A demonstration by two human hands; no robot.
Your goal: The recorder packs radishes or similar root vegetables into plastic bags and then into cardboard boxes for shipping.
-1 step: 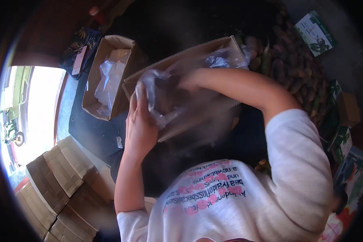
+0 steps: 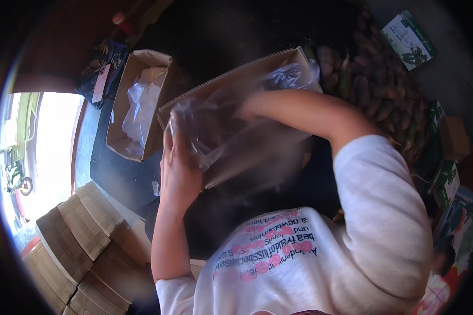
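A long open cardboard box [image 2: 231,73] lies in front of me, lined with a loose, clear plastic bag [image 2: 207,118]. At the box's left end, my left hand [image 2: 181,165] is closed on the edge of the bag, its fingers pointing up along the film. My right hand [image 2: 251,106] reaches down into the box from the right, pressed into the plastic. Blur and film hide its fingers, so I cannot tell whether they grip anything. More crumpled plastic bunches up at the box's right end.
A smaller open box [image 2: 113,118] with plastic in it stands to the left, beside a pink phone [image 2: 101,83] on dark patterned cloth. Brown, root-like produce [image 2: 389,89] is heaped at the right, near a green-and-white carton [image 2: 408,40]. Folded cardboard [image 2: 73,231] is stacked lower left.
The plastic by my left hand has spread out flatter toward the box's left end. My left hand has moved slightly left, and my right arm has shifted a little left too.
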